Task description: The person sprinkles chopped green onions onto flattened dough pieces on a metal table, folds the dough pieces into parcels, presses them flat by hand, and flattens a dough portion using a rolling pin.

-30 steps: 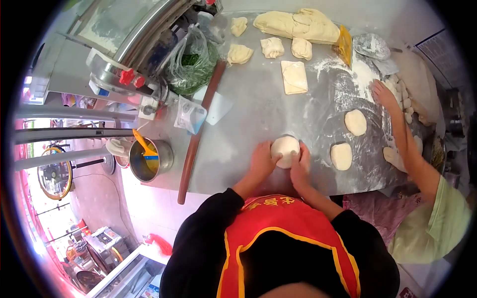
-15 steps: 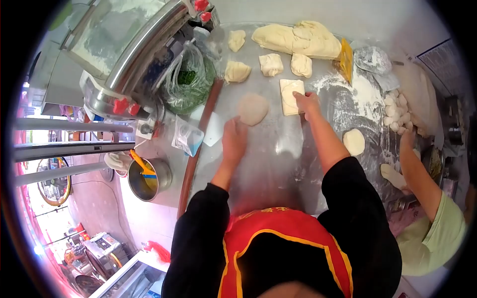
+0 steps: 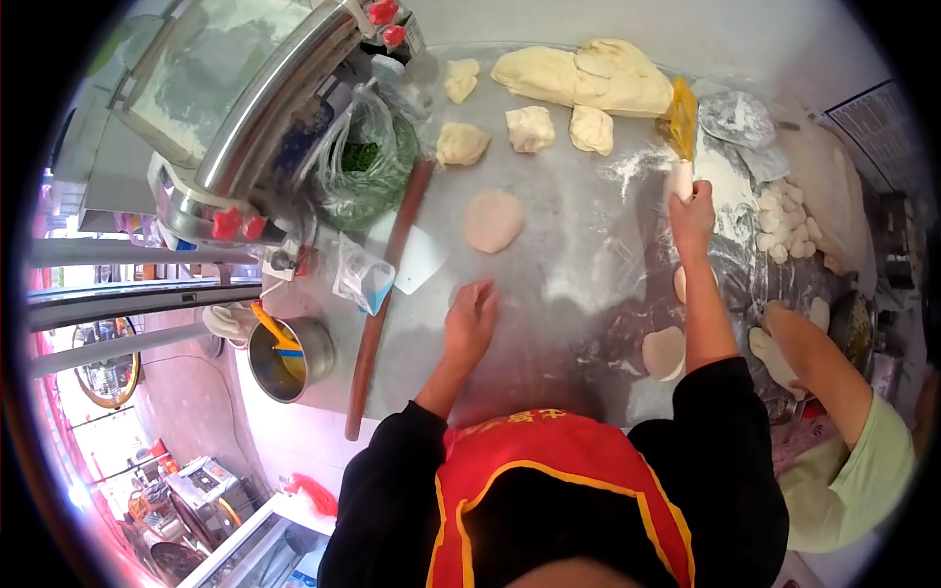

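My right hand [image 3: 692, 218] is closed around the whitish handle of a dough cutter [image 3: 683, 118], whose yellow blade points away beside the large dough slab [image 3: 588, 78]. My left hand [image 3: 471, 318] hovers low over the metal worktop [image 3: 549, 314], holding nothing, its fingers loosely bent. Beyond it lies a flat, round piece of dough [image 3: 494, 221]. Several cut dough chunks [image 3: 530, 129] sit farther back. Beside my right forearm is a flattened dough piece [image 3: 664, 353]; another [image 3: 679, 284] is partly hidden behind the forearm.
A brown rolling pin [image 3: 387, 294] lies at the left edge, by a bag of greens [image 3: 363, 171] and a steel pot [image 3: 291, 359]. At right, a co-worker's arm [image 3: 823, 343] reaches over dough [image 3: 774, 361], near a pile of small dough balls [image 3: 784, 220] and scattered flour.
My right hand has left the folded dough, moved right and taken hold of the cutter's handle. The folded dough is gone from the middle. My left hand has drawn back from the round dough.
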Motion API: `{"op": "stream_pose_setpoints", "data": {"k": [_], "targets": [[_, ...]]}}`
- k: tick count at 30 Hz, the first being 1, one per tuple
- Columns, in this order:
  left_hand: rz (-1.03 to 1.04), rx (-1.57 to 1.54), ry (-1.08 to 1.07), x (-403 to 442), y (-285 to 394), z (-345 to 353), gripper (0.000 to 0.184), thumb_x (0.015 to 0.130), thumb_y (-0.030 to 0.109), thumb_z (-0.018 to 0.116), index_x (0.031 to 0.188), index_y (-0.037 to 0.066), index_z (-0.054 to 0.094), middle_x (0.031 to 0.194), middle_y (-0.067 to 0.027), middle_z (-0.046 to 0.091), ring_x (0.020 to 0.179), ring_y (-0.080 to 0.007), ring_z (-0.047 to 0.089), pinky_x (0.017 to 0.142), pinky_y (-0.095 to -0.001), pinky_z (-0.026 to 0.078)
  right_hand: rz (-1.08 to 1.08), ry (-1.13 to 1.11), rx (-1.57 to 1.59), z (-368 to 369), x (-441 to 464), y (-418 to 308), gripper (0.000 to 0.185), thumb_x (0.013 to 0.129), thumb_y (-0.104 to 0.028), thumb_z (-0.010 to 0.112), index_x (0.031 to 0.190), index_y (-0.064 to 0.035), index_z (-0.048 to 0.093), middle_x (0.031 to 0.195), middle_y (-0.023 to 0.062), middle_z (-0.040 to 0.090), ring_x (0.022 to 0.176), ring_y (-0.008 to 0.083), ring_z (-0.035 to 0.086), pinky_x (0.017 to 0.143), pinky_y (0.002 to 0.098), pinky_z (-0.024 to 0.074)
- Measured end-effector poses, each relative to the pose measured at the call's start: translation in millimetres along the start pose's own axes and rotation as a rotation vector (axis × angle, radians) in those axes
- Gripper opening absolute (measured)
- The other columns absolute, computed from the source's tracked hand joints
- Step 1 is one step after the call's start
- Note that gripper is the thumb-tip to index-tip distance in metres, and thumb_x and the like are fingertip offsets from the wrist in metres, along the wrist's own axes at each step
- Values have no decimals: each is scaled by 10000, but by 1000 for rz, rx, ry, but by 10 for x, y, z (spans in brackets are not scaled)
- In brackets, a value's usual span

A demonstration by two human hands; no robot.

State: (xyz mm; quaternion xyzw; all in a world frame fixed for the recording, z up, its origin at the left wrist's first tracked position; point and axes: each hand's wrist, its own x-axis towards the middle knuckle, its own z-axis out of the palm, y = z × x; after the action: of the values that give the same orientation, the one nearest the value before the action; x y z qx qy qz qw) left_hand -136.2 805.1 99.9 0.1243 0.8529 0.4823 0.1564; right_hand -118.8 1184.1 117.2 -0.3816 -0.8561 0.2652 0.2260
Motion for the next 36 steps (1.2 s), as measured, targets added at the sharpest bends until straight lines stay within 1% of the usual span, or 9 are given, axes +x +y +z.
{"op": "stream_pose_setpoints", "data": {"k": [6,7,13,15,16,22,26,29,36], "targets": [[94,18,-57,-166,73,62,244,889,109,581,1110,7,590,1053,-169,611,932,-309,629,812,-377,504,-260,-196,-214,21,26,714,248,802,-174,634,999,-36,573,995,180,607,971,400,549,831,458,451],[186,40,-48,-200,-15,117,236,891,107,574,1105,11,593,1055,-167,611,934,-315,626,820,-383,503,-569,184,-158,124,121,947,187,859,-189,579,953,-27,591,873,169,627,837,357,585,770,446,469],[404,30,158,-249,-794,589,233,905,159,499,1084,45,596,1143,-173,587,1060,-359,550,938,-441,442,-1018,84,-409,865,222,1876,410,984,-263,422,1293,-2,491,1305,189,531,1205,383,495,1040,452,387],[321,11,18,-221,-523,542,261,880,157,514,1105,40,574,1106,-175,587,1038,-364,553,934,-442,441,-399,-187,-459,992,-86,1484,525,993,-372,411,1375,-12,427,1383,203,468,1256,324,469,1046,467,356],[376,33,67,-74,-830,988,279,863,162,537,1107,31,566,1092,-184,585,1020,-371,553,919,-445,449,-607,107,-358,999,-431,1198,495,979,-425,434,1179,0,590,1117,215,637,989,259,639,828,397,500],[451,237,44,-322,-181,983,463,802,218,572,1214,15,522,1262,-191,522,1238,-351,454,1046,-449,356,-480,-531,-288,1089,-1865,386,513,983,-352,454,1310,43,453,1311,239,484,1197,357,480,1035,412,358],[697,423,328,-260,-701,1600,656,795,299,548,1361,0,406,1443,-191,367,1377,-333,294,1139,-468,206,-471,-618,-245,1156,-2140,204,495,982,-356,457,1284,36,455,1278,229,483,1165,347,479,1007,407,357],[384,170,-136,-426,-397,1208,705,827,317,504,1416,-20,311,1510,-199,256,1415,-323,221,1160,-466,139,-454,-640,-241,1185,-2206,178,482,981,-358,459,1265,31,457,1253,221,482,1141,339,478,986,404,356],[463,182,-58,-398,-489,1250,684,841,266,496,1410,-55,291,1493,-206,277,1424,-320,192,1167,-476,94,-456,-669,-235,1208,-2181,127,453,979,-365,464,1220,19,462,1195,204,481,1084,321,476,937,395,354]]}}
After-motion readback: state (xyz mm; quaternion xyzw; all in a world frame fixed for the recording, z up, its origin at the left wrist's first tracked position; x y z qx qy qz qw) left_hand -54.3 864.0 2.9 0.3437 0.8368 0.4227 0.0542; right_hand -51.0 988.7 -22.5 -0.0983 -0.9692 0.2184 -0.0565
